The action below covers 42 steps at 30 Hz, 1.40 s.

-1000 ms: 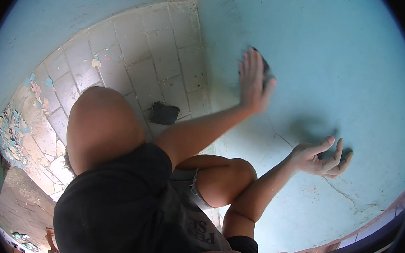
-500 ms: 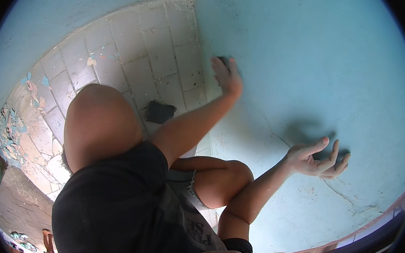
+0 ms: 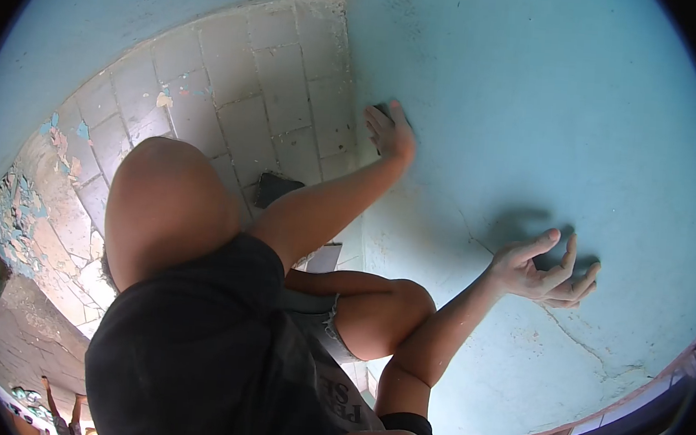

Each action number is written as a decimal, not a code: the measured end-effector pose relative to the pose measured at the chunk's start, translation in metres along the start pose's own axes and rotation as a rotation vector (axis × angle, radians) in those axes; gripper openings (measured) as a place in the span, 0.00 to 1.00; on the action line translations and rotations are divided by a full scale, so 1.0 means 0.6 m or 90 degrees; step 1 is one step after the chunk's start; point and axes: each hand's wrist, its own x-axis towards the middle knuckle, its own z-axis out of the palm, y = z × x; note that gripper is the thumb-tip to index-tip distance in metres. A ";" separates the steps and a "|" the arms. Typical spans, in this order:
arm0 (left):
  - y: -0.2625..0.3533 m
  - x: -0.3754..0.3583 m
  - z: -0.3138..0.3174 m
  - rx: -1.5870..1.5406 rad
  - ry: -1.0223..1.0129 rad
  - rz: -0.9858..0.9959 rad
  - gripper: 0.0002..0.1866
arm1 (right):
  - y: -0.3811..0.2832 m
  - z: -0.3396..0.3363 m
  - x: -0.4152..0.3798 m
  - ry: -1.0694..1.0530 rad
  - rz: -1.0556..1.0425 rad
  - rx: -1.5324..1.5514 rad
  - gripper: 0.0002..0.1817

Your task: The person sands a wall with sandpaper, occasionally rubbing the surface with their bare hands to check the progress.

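The left hand (image 3: 391, 136) is against the pale blue painted wall (image 3: 487, 106), close to the inner edge where the wall meets the floor of off-white tiles (image 3: 249, 120). A small dark pad (image 3: 384, 109) lies beneath its grip, between the fingers and the wall; only a dark part shows in the gap between the thumb and the other fingers, so its full shape cannot be told. The grip closes loosely over the pad, fingers slightly bent and thumb set apart from them.

The right hand (image 3: 536, 273) is well apart, at the wall nearer the person's right knee, with its thumb raised and fingers spread and half curled. Nothing shows in this grip, and a dark shadow falls on the wall behind it. Whether the fingertips touch the wall cannot be told. Thin cracks (image 3: 575, 340) run across the paint below this hand.

On the tiles, a dark grey flat piece (image 3: 275, 189) lies just beside the left forearm in the view, partly hidden by it. Flaked blue and pink paint chips (image 3: 17, 212) are scattered over the broken part of the floor at the far left. The bare legs of another person (image 3: 63, 408) show at the lower left.
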 end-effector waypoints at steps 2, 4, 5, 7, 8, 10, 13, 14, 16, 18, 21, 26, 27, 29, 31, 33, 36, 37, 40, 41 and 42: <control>0.004 -0.111 0.024 0.045 -0.051 0.127 0.50 | -0.019 -0.002 -0.008 -0.073 -0.009 -0.002 0.20; 0.013 -0.182 0.036 0.076 -0.090 0.175 0.51 | -0.025 -0.001 -0.014 -0.090 -0.010 -0.024 0.19; 0.020 -0.198 0.038 0.077 -0.110 0.237 0.49 | -0.026 -0.002 -0.011 -0.095 0.015 -0.005 0.19; 0.016 -0.179 0.032 0.089 -0.105 0.368 0.48 | -0.021 -0.009 -0.007 -0.096 0.036 0.009 0.19; 0.007 -0.124 0.020 0.101 -0.078 0.438 0.48 | -0.017 -0.012 -0.008 -0.106 0.031 0.019 0.19; -0.028 -0.007 0.006 0.072 -0.022 0.299 0.51 | -0.011 -0.015 -0.007 -0.113 0.018 0.031 0.19; -0.025 -0.043 0.002 0.007 -0.019 0.169 0.51 | -0.010 -0.010 -0.007 -0.096 0.009 0.068 0.19; -0.020 -0.089 0.012 0.036 -0.052 0.216 0.52 | -0.007 -0.009 -0.007 -0.096 -0.006 0.055 0.19; 0.005 -0.206 0.024 0.078 -0.144 0.332 0.52 | -0.007 -0.012 -0.010 -0.108 -0.013 0.036 0.19; 0.011 -0.228 0.015 0.093 -0.211 0.399 0.52 | -0.013 -0.012 -0.001 -0.089 0.032 0.082 0.19; -0.019 -0.112 0.008 0.122 -0.089 0.549 0.52 | -0.011 -0.012 -0.001 -0.079 0.008 0.057 0.17; -0.031 -0.029 -0.001 -0.046 -0.024 0.051 0.55 | -0.014 -0.011 -0.004 -0.093 0.007 0.066 0.17; -0.031 -0.086 0.012 -0.001 -0.062 0.111 0.55 | -0.011 -0.012 -0.004 -0.103 0.009 0.041 0.17; -0.025 -0.217 0.019 0.069 -0.158 0.204 0.56 | -0.013 -0.005 -0.003 -0.099 0.029 0.059 0.17; -0.025 -0.241 0.015 0.089 -0.226 0.236 0.56 | -0.016 -0.005 0.001 -0.088 0.065 0.090 0.18; -0.038 -0.187 0.027 0.099 -0.111 0.374 0.55 | -0.017 -0.011 0.000 -0.103 0.049 0.061 0.18; -0.012 -0.032 0.014 0.026 -0.015 0.178 0.53 | -0.010 -0.015 0.002 -0.099 -0.011 0.039 0.18; 0.001 -0.002 0.004 -0.018 0.009 0.066 0.53 | -0.015 -0.019 0.005 -0.110 -0.013 0.049 0.18; -0.017 -0.072 0.017 0.046 -0.041 0.105 0.53 | -0.016 -0.019 0.000 -0.128 0.011 0.063 0.18; -0.026 -0.139 0.023 0.093 -0.082 0.165 0.53 | -0.014 -0.015 -0.001 -0.142 0.033 0.054 0.18; -0.031 -0.191 0.023 0.144 -0.124 0.220 0.53 | -0.018 -0.009 0.002 -0.143 0.033 0.057 0.18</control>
